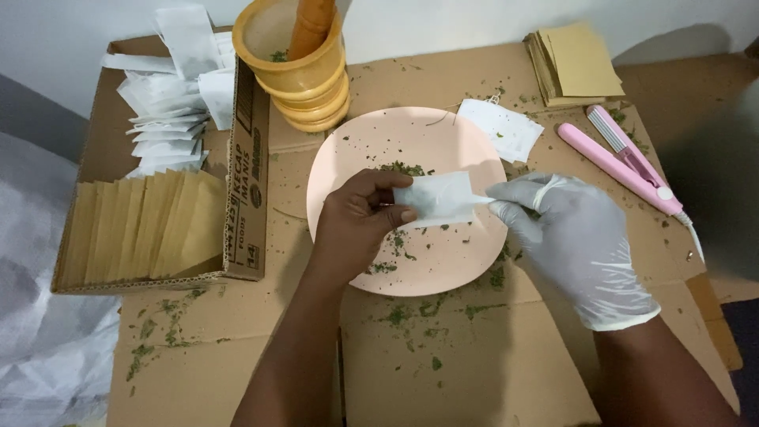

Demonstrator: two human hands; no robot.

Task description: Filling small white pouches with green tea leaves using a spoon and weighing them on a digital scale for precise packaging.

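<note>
Small white sachet [439, 199], flat above pink plate [443, 261]

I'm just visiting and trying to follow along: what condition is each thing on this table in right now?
White paper bag: held over the plate by both hands.
Left hand: bare, gripping the bag's left side.
Right hand: gloved, fingers pinching the bag's right edge.
Pink plate: scattered with green flakes.
Yellow mortar: upright, pestle standing inside.
Pink sealer: lying unused.
Cardboard box: open, holding brown envelopes.
</note>
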